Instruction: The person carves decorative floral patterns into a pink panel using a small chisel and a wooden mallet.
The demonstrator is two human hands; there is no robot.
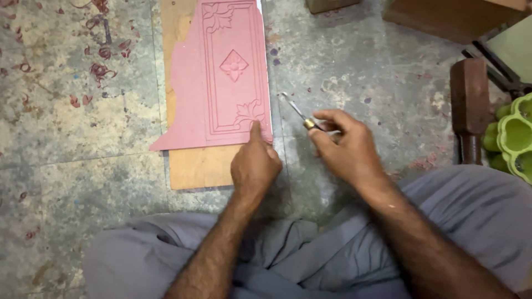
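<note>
A pink carved panel (221, 77) with flower and leaf reliefs lies on a plywood board (199, 166) on the floor. My left hand (254, 163) is fisted, with its thumb pressing the panel's near right corner. Just right of the panel, my right hand (346, 147) grips a thin metal carving tool (295, 108) with a brass ferrule. The blade points up and to the left, above the bare floor and apart from the panel.
I sit on a stained concrete floor (83, 138), grey trousers (310, 249) across my lap. A dark wooden mallet (470, 108) stands at the right, beside a green moulded plastic piece (512, 135). Wooden blocks (443, 16) lie at the far right.
</note>
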